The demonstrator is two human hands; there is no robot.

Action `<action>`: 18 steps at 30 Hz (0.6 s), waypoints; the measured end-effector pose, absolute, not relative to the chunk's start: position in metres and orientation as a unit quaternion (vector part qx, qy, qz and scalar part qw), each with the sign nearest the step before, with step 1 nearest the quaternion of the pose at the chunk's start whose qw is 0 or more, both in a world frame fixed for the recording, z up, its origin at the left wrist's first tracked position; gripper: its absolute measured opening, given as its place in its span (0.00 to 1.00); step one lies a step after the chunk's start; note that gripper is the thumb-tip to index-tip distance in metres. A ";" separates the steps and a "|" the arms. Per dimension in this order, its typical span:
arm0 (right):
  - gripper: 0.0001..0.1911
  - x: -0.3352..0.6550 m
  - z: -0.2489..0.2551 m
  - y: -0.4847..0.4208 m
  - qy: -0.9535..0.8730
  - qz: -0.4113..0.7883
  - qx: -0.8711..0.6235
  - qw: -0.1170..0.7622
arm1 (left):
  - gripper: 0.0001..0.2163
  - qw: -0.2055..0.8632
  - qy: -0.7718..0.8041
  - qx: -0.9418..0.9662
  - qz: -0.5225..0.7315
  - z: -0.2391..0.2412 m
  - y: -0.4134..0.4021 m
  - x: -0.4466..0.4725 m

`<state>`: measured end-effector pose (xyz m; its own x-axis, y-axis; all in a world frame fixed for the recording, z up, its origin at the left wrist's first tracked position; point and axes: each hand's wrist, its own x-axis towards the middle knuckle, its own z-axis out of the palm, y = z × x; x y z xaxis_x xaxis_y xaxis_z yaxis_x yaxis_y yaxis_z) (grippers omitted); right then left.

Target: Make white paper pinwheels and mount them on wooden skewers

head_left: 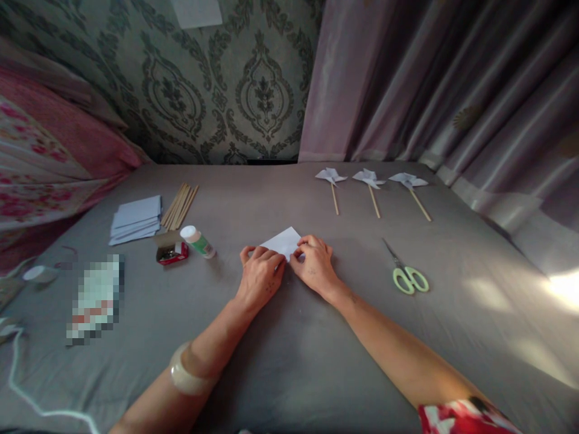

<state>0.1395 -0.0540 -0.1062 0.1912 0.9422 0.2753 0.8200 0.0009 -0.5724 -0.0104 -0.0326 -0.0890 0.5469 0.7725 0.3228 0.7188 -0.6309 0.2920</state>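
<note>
A white sheet of paper (284,241) lies on the grey bedsheet (289,361) at the middle. My left hand (260,274) rests on its near left corner with fingers curled down onto it. My right hand (314,262) presses the near right edge, fingertips pinched on the paper. Both hands touch each other above the paper's near corner, which they hide.
Three finished paper pinwheels on sticks (371,187) lie at the back right. Green-handled scissors (407,274) lie right of my hands. To the left are a glue bottle (198,241), a small red box (170,250), wooden sticks (180,206) and a stack of white paper (136,220).
</note>
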 end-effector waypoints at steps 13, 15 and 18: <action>0.05 0.138 -0.107 -0.049 -0.617 0.108 -0.713 0.313 | 0.11 0.055 0.409 0.885 0.215 -0.094 -0.033 -0.011; 0.05 0.138 -0.107 -0.049 -0.614 0.111 -0.719 0.307 | 0.11 0.052 0.408 0.886 0.214 -0.095 -0.033 -0.011; 0.05 0.137 -0.108 -0.049 -0.612 0.107 -0.720 0.309 | 0.11 0.055 0.410 0.886 0.209 -0.095 -0.033 -0.011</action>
